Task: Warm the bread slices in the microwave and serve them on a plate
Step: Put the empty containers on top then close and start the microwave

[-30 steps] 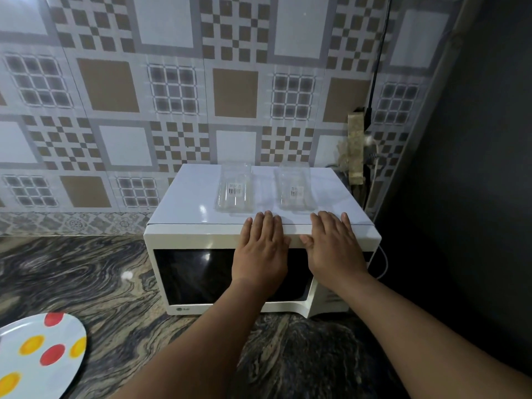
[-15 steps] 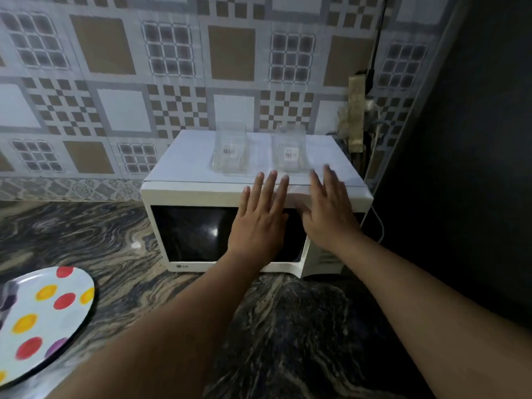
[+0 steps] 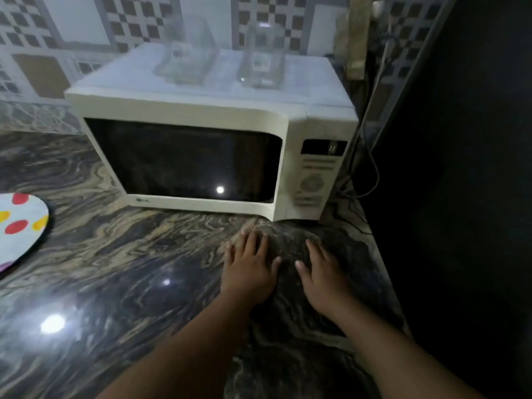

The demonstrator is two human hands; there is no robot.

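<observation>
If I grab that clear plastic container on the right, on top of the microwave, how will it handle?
The right clear plastic container looks thin-walled and empty, so probably very light. It may flex if squeezed. Standing fairly tall on the white microwave, it could tip or slide when nudged.

Both hands have left the top front edge of the cream-white microwave oven (image 3: 201, 145). The left hand (image 3: 248, 272) and right hand (image 3: 324, 276) now lie flat, fingers straight, on the dark swirled stone bench (image 3: 115, 283) before it.

Home kitchen, microwave (image 3: 201, 145) on marble counter (image 3: 115, 269), patterned wall tiles (image 3: 129, 21), dotted plate (image 3: 20, 226)
</observation>
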